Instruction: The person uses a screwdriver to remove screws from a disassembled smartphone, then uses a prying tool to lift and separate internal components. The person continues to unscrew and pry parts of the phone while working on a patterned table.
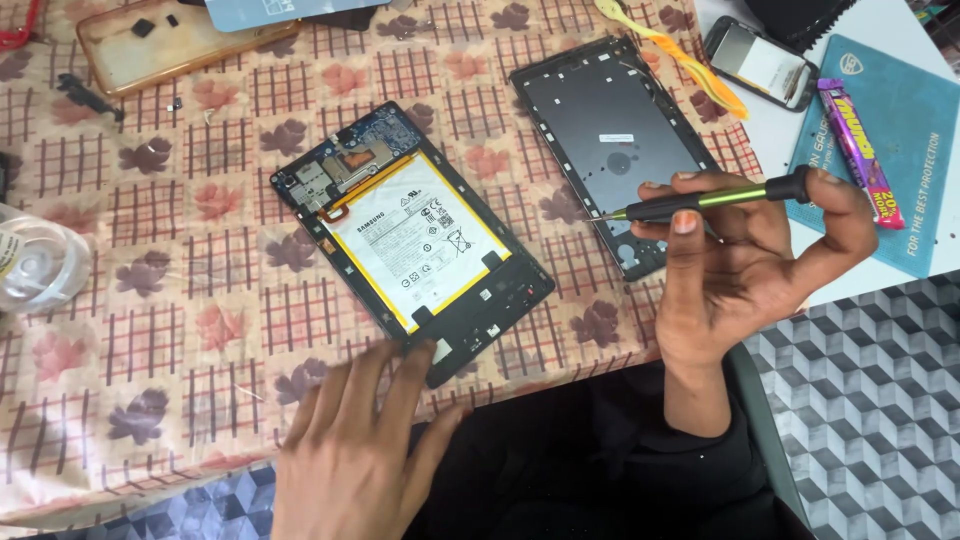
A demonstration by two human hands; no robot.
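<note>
An opened tablet [410, 235] lies tilted on the patterned tablecloth, its white battery and blue circuit board exposed. My left hand [350, 450] rests flat at the tablet's near corner, fingertips touching its dark frame. My right hand [740, 270] is raised to the right of it and grips a black and green screwdriver [715, 200], tip pointing left. Under that hand lies the tablet's dark back cover [605, 130], inner side up.
A smartphone [760, 62] and a purple wrapped snack bar [860, 150] lie on a blue mat [905, 110] at the right. A clear phone case [165, 45] sits at the top left, a clear round container [35, 262] at the left edge, yellow tweezers [675, 50] at the top.
</note>
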